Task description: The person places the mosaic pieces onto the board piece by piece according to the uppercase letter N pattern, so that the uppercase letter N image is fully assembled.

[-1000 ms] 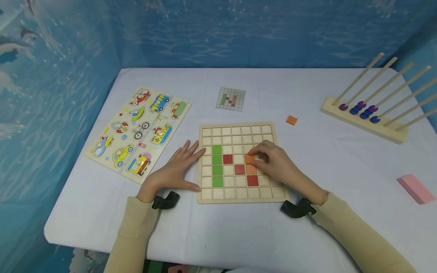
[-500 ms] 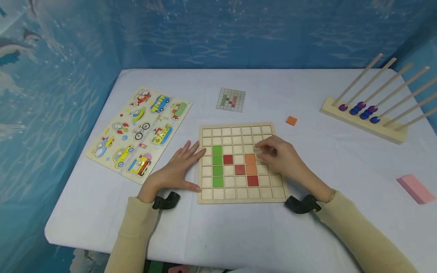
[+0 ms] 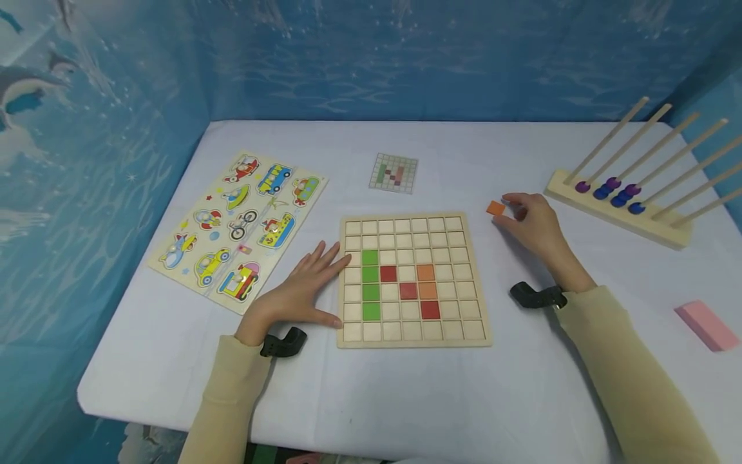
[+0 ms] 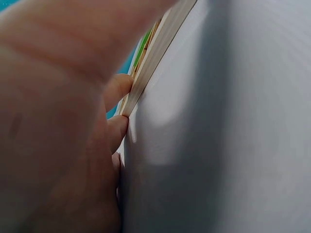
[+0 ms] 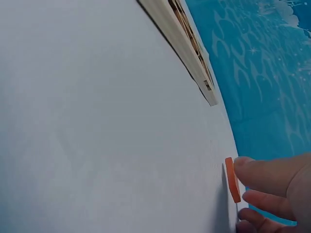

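Observation:
In the head view my left hand (image 3: 301,293) lies spread at the left edge of a wooden grid board (image 3: 414,343). Its fingertips touch the rim, as the left wrist view also shows. Green tiles (image 3: 370,274) form a column on the board, with red tiles (image 3: 408,291) and two orange tiles (image 3: 426,281) to their right. Beyond the board's upper right corner, my right hand (image 3: 536,225) pinches a loose orange tile (image 3: 495,207) between thumb and forefinger. In the right wrist view the thumb touches that orange tile (image 5: 232,179); whether it is off the cloth is unclear.
A small pattern card (image 3: 393,173) lies behind the board. On the left is a vehicle picture puzzle (image 3: 223,219). A peg stand (image 3: 620,209) with purple and blue beads stands at the right rear, and a pink block (image 3: 707,325) lies at the right.
My right hand has left the orange tiles on the board and moved right and away from me to the loose orange tile. My left hand has stayed at the board's edge.

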`<control>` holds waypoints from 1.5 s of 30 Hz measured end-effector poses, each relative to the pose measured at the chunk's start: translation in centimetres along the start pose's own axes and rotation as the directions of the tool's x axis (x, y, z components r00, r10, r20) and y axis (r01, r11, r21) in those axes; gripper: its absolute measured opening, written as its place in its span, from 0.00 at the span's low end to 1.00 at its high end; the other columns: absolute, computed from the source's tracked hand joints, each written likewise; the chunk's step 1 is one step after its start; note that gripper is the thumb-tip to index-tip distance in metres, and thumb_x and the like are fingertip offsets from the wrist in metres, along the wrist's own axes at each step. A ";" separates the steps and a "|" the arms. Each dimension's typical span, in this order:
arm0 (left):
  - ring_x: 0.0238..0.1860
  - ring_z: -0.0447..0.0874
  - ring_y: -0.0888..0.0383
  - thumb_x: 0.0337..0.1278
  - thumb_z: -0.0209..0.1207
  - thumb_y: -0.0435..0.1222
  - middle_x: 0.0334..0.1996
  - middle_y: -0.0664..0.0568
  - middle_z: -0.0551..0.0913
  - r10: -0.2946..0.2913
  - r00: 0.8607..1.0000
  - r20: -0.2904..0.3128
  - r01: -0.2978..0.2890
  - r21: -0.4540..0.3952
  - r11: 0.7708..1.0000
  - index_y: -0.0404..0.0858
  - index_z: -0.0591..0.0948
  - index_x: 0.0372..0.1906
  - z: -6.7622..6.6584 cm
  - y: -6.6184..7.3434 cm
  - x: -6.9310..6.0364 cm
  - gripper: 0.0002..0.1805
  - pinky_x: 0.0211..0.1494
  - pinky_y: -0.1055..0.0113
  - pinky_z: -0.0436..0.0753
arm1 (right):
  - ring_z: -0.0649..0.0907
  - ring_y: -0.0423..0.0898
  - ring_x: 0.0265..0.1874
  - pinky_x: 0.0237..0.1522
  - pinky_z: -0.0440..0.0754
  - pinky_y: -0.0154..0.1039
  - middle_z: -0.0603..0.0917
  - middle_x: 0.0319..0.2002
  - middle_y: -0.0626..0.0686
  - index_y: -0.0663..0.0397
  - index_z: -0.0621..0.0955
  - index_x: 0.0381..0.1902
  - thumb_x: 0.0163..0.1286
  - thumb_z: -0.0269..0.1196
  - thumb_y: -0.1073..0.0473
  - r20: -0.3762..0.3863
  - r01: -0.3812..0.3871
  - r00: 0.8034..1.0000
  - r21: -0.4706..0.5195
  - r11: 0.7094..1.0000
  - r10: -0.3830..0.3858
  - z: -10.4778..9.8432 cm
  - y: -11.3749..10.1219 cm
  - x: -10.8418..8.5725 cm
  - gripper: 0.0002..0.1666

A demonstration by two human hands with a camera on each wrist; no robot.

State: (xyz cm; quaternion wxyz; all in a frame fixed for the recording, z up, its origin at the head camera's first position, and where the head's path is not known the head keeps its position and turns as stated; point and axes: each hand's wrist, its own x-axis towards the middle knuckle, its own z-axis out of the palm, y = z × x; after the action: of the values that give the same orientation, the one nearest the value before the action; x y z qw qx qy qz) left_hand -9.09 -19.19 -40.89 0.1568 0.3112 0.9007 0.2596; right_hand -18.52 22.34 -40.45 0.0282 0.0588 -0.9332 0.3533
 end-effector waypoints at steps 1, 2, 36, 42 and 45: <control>0.71 0.24 0.47 0.34 0.72 0.55 0.73 0.44 0.38 -0.003 1.000 0.000 0.003 0.000 1.000 0.39 0.50 0.74 0.0 0.0 0.0 0.62 0.69 0.51 0.35 | 0.72 0.61 0.39 0.38 0.69 0.49 0.71 0.45 0.69 0.74 0.73 0.54 0.63 0.63 0.63 -0.005 0.008 1.000 -0.004 1.000 -0.008 0.1 0.1 0.2 0.25; 0.71 0.24 0.47 0.34 0.72 0.55 0.73 0.44 0.38 -0.003 1.000 0.000 0.003 0.000 1.000 0.39 0.50 0.74 0.0 0.0 0.0 0.62 0.68 0.51 0.35 | 0.72 0.60 0.38 0.36 0.68 0.48 0.71 0.43 0.69 0.74 0.74 0.53 0.63 0.64 0.63 -0.013 0.017 1.000 -0.004 1.000 -0.017 0.2 0.2 0.3 0.24; 0.71 0.24 0.47 0.35 0.72 0.55 0.73 0.44 0.39 -0.005 1.000 0.001 0.005 0.013 1.000 0.38 0.50 0.73 -0.1 0.0 0.0 0.62 0.68 0.49 0.36 | 0.74 0.48 0.34 0.30 0.67 0.42 0.78 0.38 0.56 0.61 0.83 0.43 0.60 0.67 0.63 0.066 0.242 0.966 0.125 0.962 -0.252 1.7 -6.8 -2.2 0.13; 0.71 0.25 0.46 0.35 0.72 0.55 0.73 0.43 0.39 -0.006 1.000 0.002 0.006 0.012 1.000 0.38 0.50 0.73 -0.1 -0.1 0.0 0.62 0.68 0.49 0.36 | 0.74 0.46 0.30 0.30 0.71 0.39 0.77 0.34 0.53 0.62 0.83 0.41 0.56 0.69 0.66 0.155 0.335 0.922 0.145 0.931 -0.356 4.1 -7.4 -3.0 0.13; 0.71 0.25 0.46 0.35 0.72 0.55 0.73 0.43 0.39 -0.004 1.000 0.001 0.004 0.009 1.000 0.38 0.51 0.73 -0.1 0.0 0.0 0.62 0.68 0.49 0.36 | 0.73 0.46 0.30 0.31 0.71 0.40 0.76 0.33 0.53 0.61 0.83 0.42 0.56 0.69 0.65 0.212 0.319 0.912 0.171 0.932 -0.351 5.0 -7.4 -3.2 0.14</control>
State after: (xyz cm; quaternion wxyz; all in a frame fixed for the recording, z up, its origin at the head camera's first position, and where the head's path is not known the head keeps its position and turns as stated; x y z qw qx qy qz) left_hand -9.15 -19.23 -40.85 0.1563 0.3101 0.9025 0.2548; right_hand -14.45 13.86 -39.63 -0.0281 0.2619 -0.8802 0.3947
